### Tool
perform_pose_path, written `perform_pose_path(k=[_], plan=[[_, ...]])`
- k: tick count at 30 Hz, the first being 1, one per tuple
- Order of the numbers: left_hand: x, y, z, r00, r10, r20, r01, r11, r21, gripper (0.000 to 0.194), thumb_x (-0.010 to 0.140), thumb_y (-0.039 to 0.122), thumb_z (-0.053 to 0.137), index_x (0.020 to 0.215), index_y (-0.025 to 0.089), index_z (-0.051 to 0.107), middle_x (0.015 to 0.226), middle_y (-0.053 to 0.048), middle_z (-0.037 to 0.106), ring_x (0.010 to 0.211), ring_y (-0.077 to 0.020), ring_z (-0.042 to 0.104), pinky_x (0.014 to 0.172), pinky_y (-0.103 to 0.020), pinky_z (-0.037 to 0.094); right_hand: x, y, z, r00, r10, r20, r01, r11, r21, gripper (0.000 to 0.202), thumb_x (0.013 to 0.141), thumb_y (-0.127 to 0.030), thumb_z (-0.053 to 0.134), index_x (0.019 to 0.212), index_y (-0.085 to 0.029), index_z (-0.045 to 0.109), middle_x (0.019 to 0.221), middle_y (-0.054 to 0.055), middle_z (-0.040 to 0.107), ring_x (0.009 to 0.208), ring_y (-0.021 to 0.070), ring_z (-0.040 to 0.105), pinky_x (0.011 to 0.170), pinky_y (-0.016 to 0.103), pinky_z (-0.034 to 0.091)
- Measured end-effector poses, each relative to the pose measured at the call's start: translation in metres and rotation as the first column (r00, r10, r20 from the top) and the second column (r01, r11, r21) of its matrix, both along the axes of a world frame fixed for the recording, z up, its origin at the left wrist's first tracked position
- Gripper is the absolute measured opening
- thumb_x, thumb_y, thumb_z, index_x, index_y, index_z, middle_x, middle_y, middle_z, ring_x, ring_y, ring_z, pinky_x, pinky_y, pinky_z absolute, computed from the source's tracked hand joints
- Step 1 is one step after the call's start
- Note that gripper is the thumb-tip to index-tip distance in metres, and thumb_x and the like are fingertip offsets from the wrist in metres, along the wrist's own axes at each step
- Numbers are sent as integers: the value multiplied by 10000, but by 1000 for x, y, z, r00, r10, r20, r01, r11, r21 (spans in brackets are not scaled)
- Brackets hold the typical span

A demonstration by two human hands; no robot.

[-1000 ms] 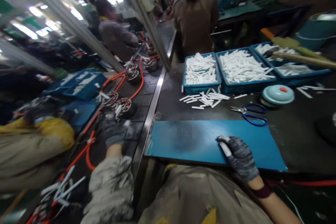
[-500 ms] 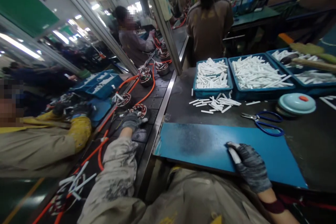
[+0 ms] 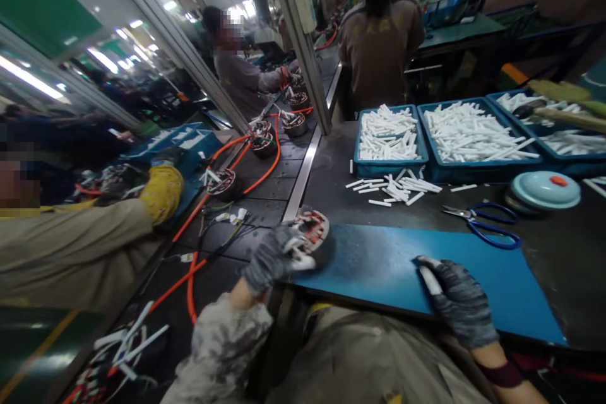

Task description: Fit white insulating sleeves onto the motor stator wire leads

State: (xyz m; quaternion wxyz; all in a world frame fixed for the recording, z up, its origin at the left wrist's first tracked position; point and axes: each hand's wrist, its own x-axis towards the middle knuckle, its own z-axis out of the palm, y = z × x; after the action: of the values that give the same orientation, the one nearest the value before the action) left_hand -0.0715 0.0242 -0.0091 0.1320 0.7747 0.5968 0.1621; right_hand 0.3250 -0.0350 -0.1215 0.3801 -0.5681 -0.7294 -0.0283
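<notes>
My left hand (image 3: 272, 259), in a grey knit glove with white-covered fingertips, grips a round motor stator (image 3: 313, 231) with reddish windings. The stator is tilted, at the left end of a blue mat (image 3: 379, 265), and slightly blurred. On the mat's right part rests my right hand (image 3: 459, 297), gloved the same way. Its white-covered thumb and forefinger point forward, slightly apart, with nothing seen between them; the other fingers are largely hidden. Blue-handled scissors (image 3: 487, 221) lie just beyond the mat.
Blue trays (image 3: 391, 167) of white tubes line the back, with loose tubes (image 3: 398, 188) before them. A light-blue lidded container (image 3: 544, 190) stands at right. Several stators (image 3: 222, 184) and orange cables (image 3: 189, 290) occupy the line at left. A co-worker's yellow sleeve (image 3: 163, 192) is across it.
My left hand has brought the stator from the line at left, rightward onto the end of the blue mat. My right hand stays in place on the mat.
</notes>
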Motion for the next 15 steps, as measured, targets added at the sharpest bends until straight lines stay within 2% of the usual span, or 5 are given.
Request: perform_pose_path(k=[3,6,11,13,15], plan=[[58,-8,-19,937,-348,24,348,937,34,419,698,557,822,992,261,792,1016,-57,815,1036,-297,757,1150,-514,521,2,-1,-1,1000,-3,-11,3,1000,-28,377,1072,-432,484,1117,-193,772,1003,97,809,884,260,739,860,418,575],[93,-18,-25,904,-426,-38,424,881,208,473,855,386,717,1299,226,704,1239,-107,774,1247,-309,691,1234,-540,440,1,-2,3,999,-15,-47,12,997,-73,364,1066,-441,489,1115,-212,768,991,89,805,877,268,739,847,439,584],[61,-49,-19,984,-163,64,150,973,177,823,829,359,753,1575,210,437,1587,-188,516,1485,-368,485,1230,-548,441,-20,1,34,983,133,-129,-134,991,2,259,1009,-318,599,1227,-242,716,1139,97,780,1044,274,730,934,465,587],[34,-63,-17,981,19,192,-12,999,-37,751,831,433,745,1513,225,508,1428,-175,652,1309,-353,645,1117,-522,548,-38,8,49,946,300,-120,-297,954,49,360,982,-277,627,1340,-254,654,1283,109,741,1220,288,680,1025,492,560],[11,-76,-13,948,166,271,-68,938,-339,617,862,529,694,1400,239,610,1166,-115,765,1054,-307,748,962,-479,628,-57,16,59,884,458,-90,-453,888,74,472,971,-292,635,1438,-256,581,1387,120,696,1355,302,603,1098,528,514]])
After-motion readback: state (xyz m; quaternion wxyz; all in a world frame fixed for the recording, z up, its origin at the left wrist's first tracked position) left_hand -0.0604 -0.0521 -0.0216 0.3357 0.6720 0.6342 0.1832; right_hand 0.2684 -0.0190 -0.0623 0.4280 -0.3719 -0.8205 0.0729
